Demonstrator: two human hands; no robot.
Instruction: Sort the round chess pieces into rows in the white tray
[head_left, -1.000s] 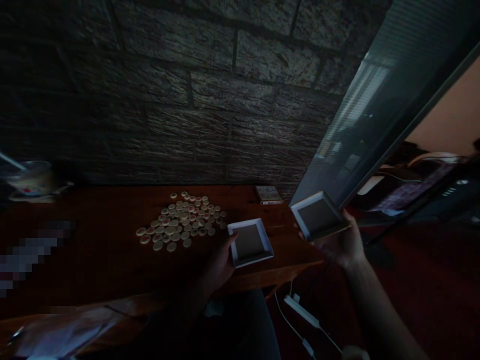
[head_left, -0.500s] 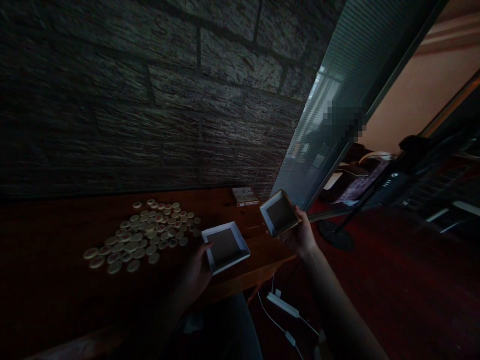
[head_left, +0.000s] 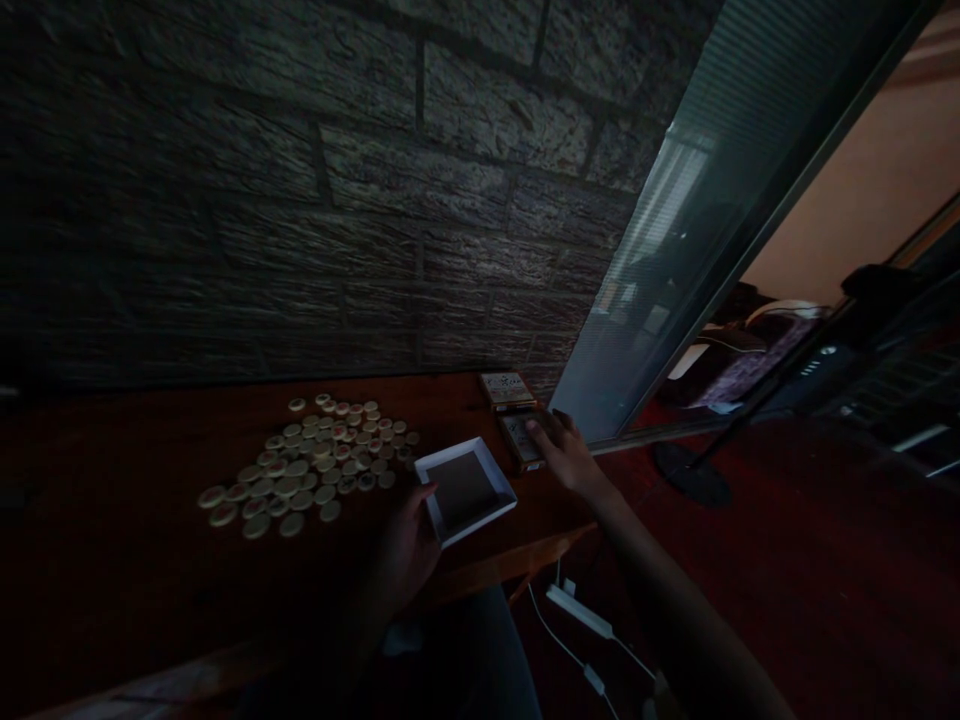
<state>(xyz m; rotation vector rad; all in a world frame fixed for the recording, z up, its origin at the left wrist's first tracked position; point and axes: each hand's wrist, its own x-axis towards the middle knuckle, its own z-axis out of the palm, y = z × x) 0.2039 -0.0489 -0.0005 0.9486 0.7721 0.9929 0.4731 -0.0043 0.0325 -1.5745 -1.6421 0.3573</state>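
Both hands are over the table (head_left: 551,548). Left hand (head_left: 412,550) grips an open box (head_left: 461,490) by its left side, with the thumb over the edge and the other fingers hidden. Right hand (head_left: 571,455) is palm down, with its fingers touching the top of the front box (head_left: 517,434). I cannot tell if it is squeezing that box or just resting on it.

Starting on the left, a big bunch of round pieces (head_left: 296,469) lies spread out on the table. Some have red marks and some have dark marks. Next comes the open box, with white sides and a brownish bottom. I cannot tell if it touches the table. A bit more to the right, the back box (head_left: 506,388) lies flat near the stone wall (head_left: 375,240), with a pattern on top. The front box is right by it, on the side closer to the person. Low down, a white power strip (head_left: 579,612) lies on the floor. Farther right, a tall glass panel (head_left: 652,250) leans in the view, and past it a black round base (head_left: 690,475) stands on the red floor (head_left: 795,530).
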